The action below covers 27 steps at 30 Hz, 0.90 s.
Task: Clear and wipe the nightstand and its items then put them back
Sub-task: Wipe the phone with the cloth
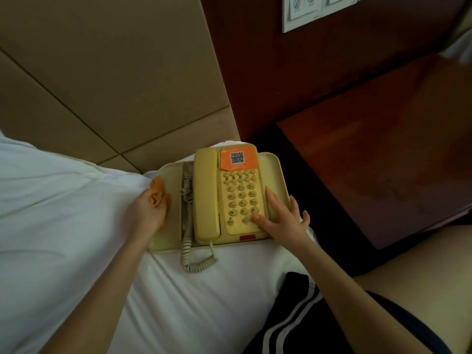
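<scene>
The yellow phone sits in its tray on the white bed, with the left hand squeezing an orange cloth at its 9 o'clock, the right hand resting straight fingers on its keys, and the nightstand at 2 o'clock.

Your left hand is curled tight round the cloth, arm stretched forward; your right hand lies flat, fingers spread.
</scene>
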### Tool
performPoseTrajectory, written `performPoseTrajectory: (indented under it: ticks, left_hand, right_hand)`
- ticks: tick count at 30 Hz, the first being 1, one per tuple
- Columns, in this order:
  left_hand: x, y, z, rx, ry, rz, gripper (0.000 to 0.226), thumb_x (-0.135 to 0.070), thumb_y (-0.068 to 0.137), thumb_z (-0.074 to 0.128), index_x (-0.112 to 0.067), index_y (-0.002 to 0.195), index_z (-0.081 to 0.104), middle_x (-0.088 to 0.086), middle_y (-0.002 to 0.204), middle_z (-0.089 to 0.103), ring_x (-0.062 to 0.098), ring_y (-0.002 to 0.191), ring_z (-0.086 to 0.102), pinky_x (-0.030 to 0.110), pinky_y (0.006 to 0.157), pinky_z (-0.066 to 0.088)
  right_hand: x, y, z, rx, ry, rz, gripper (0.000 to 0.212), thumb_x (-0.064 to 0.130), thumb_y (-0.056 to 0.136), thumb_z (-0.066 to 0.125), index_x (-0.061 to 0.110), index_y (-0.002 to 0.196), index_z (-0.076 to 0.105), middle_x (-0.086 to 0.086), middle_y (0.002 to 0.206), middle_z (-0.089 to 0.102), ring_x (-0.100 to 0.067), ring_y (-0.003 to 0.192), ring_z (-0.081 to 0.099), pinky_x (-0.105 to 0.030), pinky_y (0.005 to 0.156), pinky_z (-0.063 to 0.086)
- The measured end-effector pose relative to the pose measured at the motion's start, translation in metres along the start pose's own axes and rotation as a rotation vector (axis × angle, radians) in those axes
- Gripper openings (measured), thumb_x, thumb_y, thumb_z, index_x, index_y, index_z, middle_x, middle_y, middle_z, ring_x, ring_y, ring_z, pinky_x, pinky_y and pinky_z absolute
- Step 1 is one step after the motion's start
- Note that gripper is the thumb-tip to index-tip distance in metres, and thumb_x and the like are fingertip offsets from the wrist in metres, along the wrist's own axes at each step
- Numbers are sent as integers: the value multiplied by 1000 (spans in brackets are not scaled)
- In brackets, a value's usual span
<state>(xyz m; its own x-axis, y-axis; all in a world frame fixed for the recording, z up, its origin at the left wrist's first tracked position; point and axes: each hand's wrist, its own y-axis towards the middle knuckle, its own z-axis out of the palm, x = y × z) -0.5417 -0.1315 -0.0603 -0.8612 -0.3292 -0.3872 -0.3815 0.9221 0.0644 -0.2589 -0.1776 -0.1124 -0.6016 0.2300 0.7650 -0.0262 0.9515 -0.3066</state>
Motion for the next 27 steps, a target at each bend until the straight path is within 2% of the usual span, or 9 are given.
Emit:
performPoseTrajectory:
  ticks: [6, 8, 10, 12, 14, 15, 17, 22, 27]
  left_hand:
    - [-4, 2, 2, 19, 4, 30, 16, -34, 88, 59, -18, 90, 60, 11, 87, 66, 13, 58, 47, 24, 52, 31]
    - [-2, 5, 0, 45, -17, 15, 26, -35, 86, 61, -20, 107, 59, 10, 99, 66, 23, 73, 55, 26, 62, 35]
    - [0, 10, -4, 80, -40, -14, 47, -38, 83, 63, -24, 126, 48, 10, 114, 63, 34, 97, 57, 31, 73, 36]
    - [0, 17, -7, 131, -7, -29, 57, -40, 83, 63, -25, 133, 39, 9, 118, 60, 37, 104, 55, 35, 76, 38]
    - [-2, 23, -8, 210, 42, 5, 40, -42, 83, 61, -19, 114, 51, 5, 98, 65, 32, 89, 61, 29, 65, 38]
    - [-4, 24, -8, 241, 76, 16, 28, -42, 84, 59, -18, 99, 55, 2, 82, 66, 26, 77, 62, 26, 58, 37]
    - [-11, 25, -8, 260, 147, 12, 23, -43, 85, 56, -20, 80, 55, 0, 62, 60, 19, 59, 59, 24, 52, 35]
    - [-27, 21, -4, 193, 274, -66, 25, -46, 86, 49, -21, 80, 50, 0, 57, 56, 15, 49, 51, 28, 66, 40]
    - [-31, 20, -4, 161, 222, -142, 31, -46, 87, 48, -20, 72, 50, 3, 56, 56, 17, 50, 51, 28, 62, 37]
  right_hand:
    - [8, 3, -5, 47, -205, 4, 79, 72, 81, 39, 48, 144, -2, 15, 155, 10, -33, 141, 4, -56, 109, -2]
    - [10, 1, -2, 28, -166, 14, 77, 69, 83, 42, 45, 145, 2, 11, 156, 10, -34, 140, 7, -52, 110, 7]
    - [13, -2, 3, -46, -68, 24, 75, 63, 84, 47, 43, 146, 11, 5, 157, 7, -34, 139, 12, -46, 110, 13]
    - [17, -3, 3, -151, 143, 77, 78, 57, 81, 57, 38, 146, 18, -3, 156, 4, -35, 135, 21, -45, 110, 23]
    - [20, 0, -2, -216, 362, 183, 85, 52, 77, 65, 31, 145, 19, -12, 150, 10, -37, 129, 33, -50, 105, 34]
    - [21, 2, -5, -205, 384, 234, 87, 53, 75, 66, 29, 144, 18, -14, 147, 16, -37, 126, 36, -51, 102, 37]
    - [23, 5, -8, -129, 307, 292, 95, 58, 72, 66, 27, 144, 12, -15, 139, 28, -36, 124, 39, -52, 100, 38]
    - [29, 6, -7, -101, 153, 290, 106, 62, 70, 67, 29, 147, 2, -15, 138, 32, -36, 124, 39, -50, 102, 36]
    - [23, 0, -6, -173, 275, 187, 98, 58, 69, 71, 35, 146, 14, -10, 134, 36, -29, 119, 45, -49, 98, 42]
